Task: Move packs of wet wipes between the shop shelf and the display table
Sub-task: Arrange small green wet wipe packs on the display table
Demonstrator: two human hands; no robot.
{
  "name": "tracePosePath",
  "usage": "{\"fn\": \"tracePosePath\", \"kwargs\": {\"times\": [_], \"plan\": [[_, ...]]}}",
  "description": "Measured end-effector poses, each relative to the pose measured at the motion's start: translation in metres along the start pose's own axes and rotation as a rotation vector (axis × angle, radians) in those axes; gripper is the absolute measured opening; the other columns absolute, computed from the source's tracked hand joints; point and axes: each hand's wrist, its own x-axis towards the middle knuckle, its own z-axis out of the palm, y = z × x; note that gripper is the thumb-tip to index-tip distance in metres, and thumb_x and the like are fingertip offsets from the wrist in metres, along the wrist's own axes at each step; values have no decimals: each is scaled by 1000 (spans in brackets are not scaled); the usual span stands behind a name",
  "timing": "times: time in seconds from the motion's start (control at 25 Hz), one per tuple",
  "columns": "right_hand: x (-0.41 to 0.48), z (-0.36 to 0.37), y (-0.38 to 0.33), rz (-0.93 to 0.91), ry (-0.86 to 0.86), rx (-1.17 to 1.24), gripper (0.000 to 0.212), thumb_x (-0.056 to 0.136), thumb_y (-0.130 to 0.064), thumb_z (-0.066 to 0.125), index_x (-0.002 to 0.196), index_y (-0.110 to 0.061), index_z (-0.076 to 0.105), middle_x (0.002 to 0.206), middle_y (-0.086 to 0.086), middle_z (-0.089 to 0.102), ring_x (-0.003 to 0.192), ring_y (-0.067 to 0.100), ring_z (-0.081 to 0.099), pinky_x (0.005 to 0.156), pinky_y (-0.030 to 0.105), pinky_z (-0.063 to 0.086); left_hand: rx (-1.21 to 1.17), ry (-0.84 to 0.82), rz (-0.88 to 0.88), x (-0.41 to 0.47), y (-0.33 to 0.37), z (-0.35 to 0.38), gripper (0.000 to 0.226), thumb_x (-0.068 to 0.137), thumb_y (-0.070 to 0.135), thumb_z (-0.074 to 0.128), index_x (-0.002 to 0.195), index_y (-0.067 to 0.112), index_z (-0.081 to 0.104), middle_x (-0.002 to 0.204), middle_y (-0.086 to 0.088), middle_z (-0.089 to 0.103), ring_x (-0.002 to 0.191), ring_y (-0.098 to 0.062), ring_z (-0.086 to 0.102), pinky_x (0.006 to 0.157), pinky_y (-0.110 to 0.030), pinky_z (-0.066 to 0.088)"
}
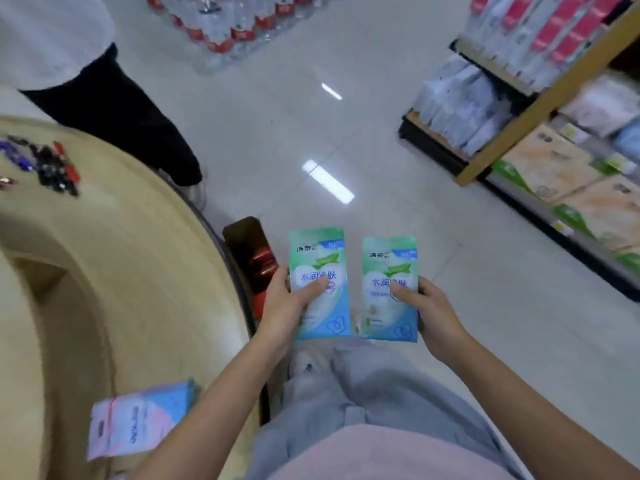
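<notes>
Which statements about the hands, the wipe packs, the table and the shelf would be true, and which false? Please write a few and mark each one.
1. The left hand holds the left pack and the right hand holds the right pack. True.
2. A pink and blue pack lies on the display table. True.
3. Both held packs are above the display table. False: they are above the floor, to the right of the table.
4. The shop shelf stands on the person's left. False: it stands on the right.
</notes>
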Motion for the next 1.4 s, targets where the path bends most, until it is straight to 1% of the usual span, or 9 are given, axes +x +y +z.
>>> {"fn": "tracePosePath", "kwargs": {"times": [0.2, 0.36, 0.56, 0.72, 0.88, 1.04, 1.2, 1.32, 1.4], "plan": [[-31, -109, 11, -100, 303, 304, 16, 88, -9, 61, 105, -7, 63, 92, 4, 73, 71, 14, 72, 54, 25, 55, 254, -258, -13, 5, -5, 137, 41, 76, 6, 75, 111, 4, 53, 107, -16, 70, 96, -34, 68, 85, -49, 56], [-49, -205, 8, -158, 462, 480, 15, 88, -11, 62, 103, -9, 63, 94, 5, 74, 76, 18, 72, 60, 29, 58, 376, -420, 10, -5, -18, 251, 42, 77, 6, 75, 113, 3, 53, 105, -14, 70, 93, -32, 69, 79, -44, 56], [-61, -329, -21, -240, 567, 529, 23, 87, -15, 64, 108, -7, 62, 102, 7, 74, 82, 21, 72, 65, 31, 58, 379, -533, -34, -20, -47, 379, 42, 78, 9, 74, 115, 7, 54, 107, -13, 71, 93, -31, 70, 79, -43, 57], [-72, -402, -53, -336, 651, 572, 20, 87, -13, 64, 107, -7, 62, 97, 5, 74, 78, 17, 72, 61, 26, 57, 391, -650, -59, -31, -52, 465, 42, 78, 7, 73, 115, 6, 53, 106, -13, 71, 93, -32, 70, 80, -46, 56], [-74, -466, -82, -430, 731, 656, 14, 86, -11, 63, 100, -10, 64, 90, 2, 75, 75, 16, 72, 60, 27, 58, 406, -768, -15, -29, -46, 558, 39, 79, 7, 71, 114, 5, 53, 103, -11, 73, 88, -28, 71, 72, -40, 57], [-69, -545, -135, -513, 789, 666, 22, 81, -13, 65, 101, -8, 64, 91, 5, 76, 77, 20, 73, 62, 32, 60, 397, -871, 17, -20, -30, 667, 34, 79, 8, 71, 109, 11, 56, 101, -9, 74, 89, -28, 72, 77, -43, 58], [-61, -630, -212, -655, 844, 651, 18, 81, -9, 63, 99, -7, 65, 87, 3, 76, 74, 18, 73, 56, 28, 57, 389, -1016, 85, -12, 1, 788, 42, 75, 8, 73, 113, 10, 56, 101, -9, 74, 87, -26, 72, 74, -39, 57], [-56, -684, -262, -715, 868, 633, 18, 82, -9, 63, 99, -6, 64, 87, 4, 76, 73, 19, 73, 53, 28, 56, 385, -1101, 134, -10, 28, 869, 43, 72, 10, 73, 111, 12, 55, 97, -5, 75, 83, -22, 72, 68, -36, 55], [-51, -719, -291, -754, 875, 627, 25, 76, -14, 66, 100, -7, 64, 90, 6, 75, 75, 20, 73, 55, 30, 57, 367, -1129, 168, -9, 42, 918, 38, 75, 9, 71, 110, 14, 56, 94, -2, 76, 80, -19, 73, 63, -31, 56]]}}
